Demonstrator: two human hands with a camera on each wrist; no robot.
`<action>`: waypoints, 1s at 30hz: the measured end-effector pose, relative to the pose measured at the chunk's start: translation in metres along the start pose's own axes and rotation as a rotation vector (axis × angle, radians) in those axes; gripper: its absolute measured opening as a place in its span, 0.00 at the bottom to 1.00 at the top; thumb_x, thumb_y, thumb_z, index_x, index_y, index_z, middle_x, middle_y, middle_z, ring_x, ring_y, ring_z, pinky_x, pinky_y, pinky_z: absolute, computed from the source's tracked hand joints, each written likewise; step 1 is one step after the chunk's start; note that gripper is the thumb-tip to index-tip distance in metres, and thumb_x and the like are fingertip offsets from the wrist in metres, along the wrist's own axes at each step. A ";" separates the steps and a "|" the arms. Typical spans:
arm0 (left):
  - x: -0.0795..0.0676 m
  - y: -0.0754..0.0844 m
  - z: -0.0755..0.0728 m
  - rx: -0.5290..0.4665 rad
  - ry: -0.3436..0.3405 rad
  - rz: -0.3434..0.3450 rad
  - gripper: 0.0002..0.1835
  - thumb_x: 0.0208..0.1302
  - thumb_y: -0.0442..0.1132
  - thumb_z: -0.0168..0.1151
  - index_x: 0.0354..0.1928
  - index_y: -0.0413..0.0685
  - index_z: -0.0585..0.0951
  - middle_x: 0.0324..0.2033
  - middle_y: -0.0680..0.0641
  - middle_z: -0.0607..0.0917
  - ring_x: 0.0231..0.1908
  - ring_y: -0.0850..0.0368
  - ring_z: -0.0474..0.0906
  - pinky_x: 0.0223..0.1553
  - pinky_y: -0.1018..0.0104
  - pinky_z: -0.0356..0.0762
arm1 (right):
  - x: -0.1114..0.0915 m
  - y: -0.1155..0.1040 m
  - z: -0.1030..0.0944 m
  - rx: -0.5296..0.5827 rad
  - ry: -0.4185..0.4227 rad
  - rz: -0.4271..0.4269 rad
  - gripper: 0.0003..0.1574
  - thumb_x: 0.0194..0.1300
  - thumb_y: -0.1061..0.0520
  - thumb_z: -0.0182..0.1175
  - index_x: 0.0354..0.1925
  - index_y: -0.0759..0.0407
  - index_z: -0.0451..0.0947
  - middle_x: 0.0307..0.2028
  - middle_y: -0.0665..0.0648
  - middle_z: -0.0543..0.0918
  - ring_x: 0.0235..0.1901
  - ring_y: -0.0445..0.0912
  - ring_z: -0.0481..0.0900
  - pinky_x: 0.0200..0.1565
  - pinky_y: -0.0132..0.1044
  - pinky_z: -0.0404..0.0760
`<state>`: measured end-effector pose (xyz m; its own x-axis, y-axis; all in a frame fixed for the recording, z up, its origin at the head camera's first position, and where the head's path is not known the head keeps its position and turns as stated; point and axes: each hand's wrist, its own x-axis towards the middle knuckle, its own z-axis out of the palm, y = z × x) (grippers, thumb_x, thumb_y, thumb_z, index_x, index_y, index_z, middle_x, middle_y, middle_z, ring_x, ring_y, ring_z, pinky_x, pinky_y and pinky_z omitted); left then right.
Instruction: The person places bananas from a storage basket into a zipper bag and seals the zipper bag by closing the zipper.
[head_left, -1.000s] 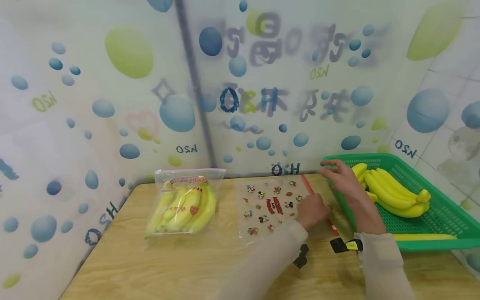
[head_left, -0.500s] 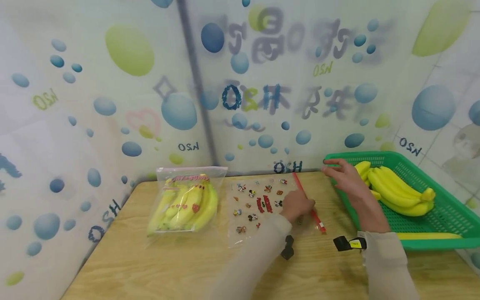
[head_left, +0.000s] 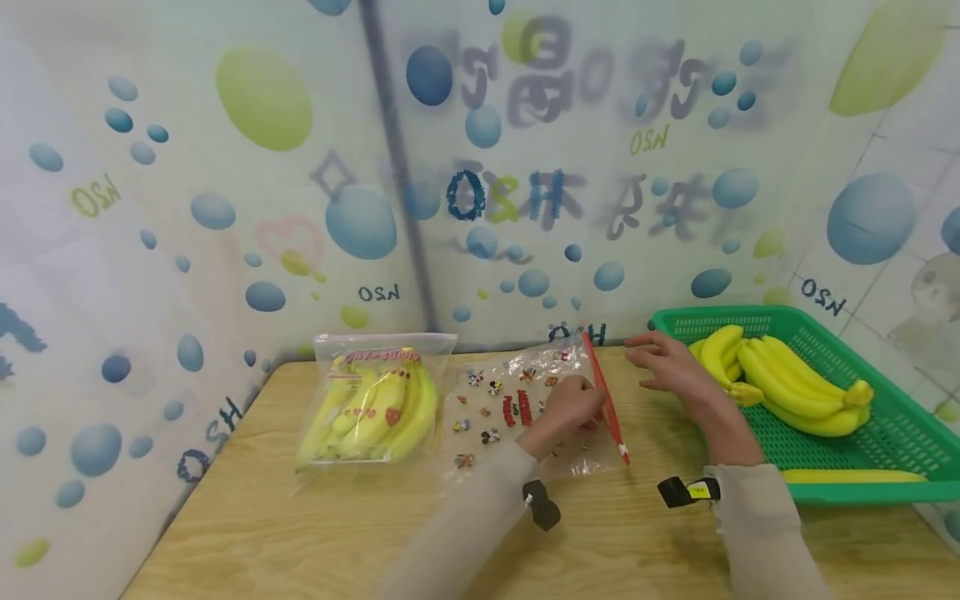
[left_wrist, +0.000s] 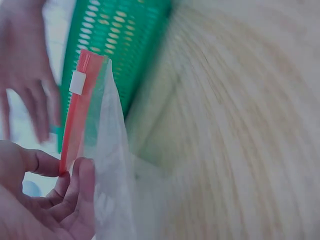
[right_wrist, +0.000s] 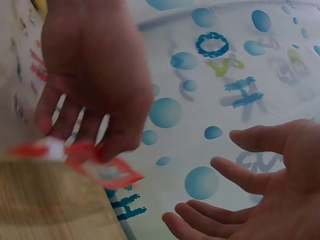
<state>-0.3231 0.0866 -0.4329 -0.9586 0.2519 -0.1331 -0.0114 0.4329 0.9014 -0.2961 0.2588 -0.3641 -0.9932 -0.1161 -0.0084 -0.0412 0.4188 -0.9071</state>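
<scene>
My left hand (head_left: 573, 406) pinches the red zip edge (left_wrist: 75, 120) of a clear bag printed with cartoon figures (head_left: 487, 417). In the left wrist view the thumb and fingers meet on that edge, and a white slider (left_wrist: 77, 82) sits near its end. The red mouth (right_wrist: 112, 175) gapes in the right wrist view. My right hand (head_left: 671, 362) hovers between the bag and the green basket (head_left: 810, 454); its fingers are spread and hold nothing. Yellow bananas (head_left: 802, 387) lie in the basket, close to the right hand.
A second clear zip bag (head_left: 386, 342) with bananas (head_left: 367, 408) inside rests on the left of the wooden table (head_left: 322, 542). A patterned curtain (head_left: 525, 125) hangs close behind the table's back edge.
My left hand has shifted left, drawing the cartoon bag with it, and its red edge has lifted and parted. The right hand has moved slightly left, away from the basket.
</scene>
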 end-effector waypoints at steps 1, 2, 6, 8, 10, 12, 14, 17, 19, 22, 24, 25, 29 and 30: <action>-0.003 0.001 -0.003 -0.011 0.000 0.014 0.08 0.63 0.43 0.55 0.29 0.49 0.77 0.25 0.46 0.83 0.21 0.53 0.80 0.24 0.62 0.80 | 0.001 0.001 0.002 -0.007 -0.025 0.002 0.34 0.74 0.45 0.48 0.67 0.65 0.59 0.66 0.70 0.63 0.66 0.64 0.61 0.59 0.58 0.72; -0.006 0.002 -0.005 -0.022 -0.002 0.028 0.08 0.63 0.44 0.55 0.30 0.49 0.77 0.24 0.47 0.83 0.21 0.54 0.80 0.24 0.62 0.80 | 0.003 0.002 0.005 -0.010 -0.054 0.003 0.32 0.74 0.46 0.48 0.66 0.65 0.60 0.66 0.70 0.62 0.66 0.65 0.61 0.59 0.58 0.73; -0.019 0.003 -0.014 -0.095 -0.026 0.085 0.08 0.66 0.45 0.54 0.33 0.50 0.76 0.24 0.48 0.83 0.20 0.55 0.80 0.24 0.63 0.81 | 0.008 0.006 0.016 -0.040 -0.159 -0.028 0.29 0.74 0.51 0.49 0.64 0.67 0.63 0.66 0.72 0.64 0.65 0.67 0.62 0.56 0.58 0.75; -0.026 0.002 -0.018 -0.134 -0.036 0.112 0.08 0.67 0.46 0.55 0.33 0.50 0.76 0.25 0.48 0.84 0.21 0.56 0.80 0.25 0.63 0.81 | 0.010 0.007 0.021 -0.063 -0.220 -0.050 0.27 0.73 0.52 0.50 0.63 0.67 0.64 0.64 0.73 0.66 0.63 0.66 0.66 0.55 0.58 0.76; -0.032 0.001 -0.022 -0.164 -0.034 0.145 0.08 0.68 0.45 0.55 0.34 0.50 0.76 0.26 0.48 0.83 0.22 0.56 0.81 0.25 0.64 0.82 | 0.012 0.007 0.026 -0.084 -0.266 -0.078 0.26 0.72 0.53 0.52 0.62 0.67 0.66 0.60 0.72 0.70 0.57 0.63 0.72 0.53 0.56 0.78; -0.038 0.001 -0.025 -0.183 -0.022 0.178 0.06 0.67 0.44 0.55 0.34 0.51 0.76 0.26 0.49 0.83 0.23 0.57 0.81 0.25 0.65 0.82 | 0.012 0.007 0.031 -0.105 -0.295 -0.107 0.25 0.71 0.55 0.53 0.60 0.67 0.67 0.54 0.71 0.74 0.50 0.58 0.77 0.49 0.53 0.81; -0.044 0.001 -0.027 -0.215 -0.018 0.213 0.06 0.67 0.42 0.55 0.35 0.50 0.76 0.27 0.49 0.82 0.23 0.57 0.81 0.26 0.65 0.82 | 0.013 0.006 0.035 -0.128 -0.296 -0.124 0.23 0.69 0.58 0.53 0.59 0.66 0.68 0.48 0.68 0.76 0.42 0.53 0.79 0.44 0.48 0.83; -0.053 0.004 -0.030 -0.285 -0.031 0.258 0.03 0.65 0.38 0.56 0.35 0.46 0.76 0.27 0.48 0.81 0.23 0.57 0.81 0.28 0.61 0.83 | 0.013 0.005 0.040 -0.177 -0.287 -0.164 0.22 0.64 0.62 0.56 0.56 0.65 0.70 0.45 0.65 0.79 0.37 0.51 0.78 0.38 0.41 0.81; -0.060 0.008 -0.033 -0.324 -0.036 0.294 0.02 0.64 0.35 0.57 0.36 0.45 0.76 0.26 0.48 0.80 0.23 0.57 0.81 0.29 0.58 0.84 | 0.014 0.004 0.042 -0.206 -0.284 -0.186 0.22 0.61 0.64 0.59 0.55 0.63 0.73 0.46 0.65 0.80 0.39 0.52 0.77 0.38 0.40 0.81; -0.069 0.014 -0.039 -0.308 0.001 0.363 0.11 0.61 0.33 0.58 0.45 0.52 0.74 0.26 0.48 0.81 0.22 0.56 0.80 0.30 0.55 0.84 | 0.015 0.004 0.045 -0.207 -0.288 -0.201 0.23 0.57 0.66 0.61 0.53 0.63 0.75 0.49 0.65 0.80 0.42 0.53 0.77 0.38 0.41 0.82; -0.074 0.017 -0.045 -0.209 0.047 0.435 0.21 0.61 0.33 0.58 0.54 0.60 0.71 0.24 0.50 0.81 0.21 0.59 0.79 0.28 0.59 0.83 | 0.015 0.004 0.047 -0.199 -0.288 -0.198 0.23 0.57 0.67 0.61 0.53 0.62 0.76 0.49 0.65 0.80 0.38 0.53 0.79 0.36 0.42 0.82; -0.076 0.018 -0.048 -0.141 0.072 0.482 0.24 0.61 0.33 0.58 0.57 0.62 0.70 0.24 0.51 0.81 0.21 0.61 0.79 0.27 0.63 0.82 | 0.015 0.004 0.048 -0.193 -0.287 -0.200 0.23 0.57 0.67 0.61 0.53 0.63 0.76 0.48 0.65 0.81 0.34 0.53 0.79 0.34 0.42 0.82; -0.080 0.018 -0.064 0.134 0.144 0.726 0.17 0.61 0.32 0.54 0.51 0.56 0.78 0.20 0.55 0.77 0.18 0.67 0.70 0.22 0.75 0.70 | 0.014 0.004 0.048 -0.218 -0.279 -0.250 0.23 0.54 0.70 0.60 0.51 0.64 0.78 0.47 0.64 0.82 0.28 0.48 0.76 0.29 0.38 0.79; -0.080 0.017 -0.069 0.194 0.156 0.801 0.14 0.60 0.31 0.53 0.45 0.53 0.81 0.20 0.55 0.77 0.18 0.68 0.68 0.22 0.77 0.67 | 0.014 0.004 0.047 -0.225 -0.283 -0.269 0.24 0.54 0.71 0.59 0.51 0.64 0.78 0.47 0.64 0.82 0.26 0.47 0.75 0.28 0.37 0.78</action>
<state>-0.2658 0.0142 -0.3787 -0.6842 0.4304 0.5888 0.7255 0.3187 0.6101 -0.3052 0.2164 -0.3879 -0.8766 -0.4758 0.0720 -0.3472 0.5218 -0.7792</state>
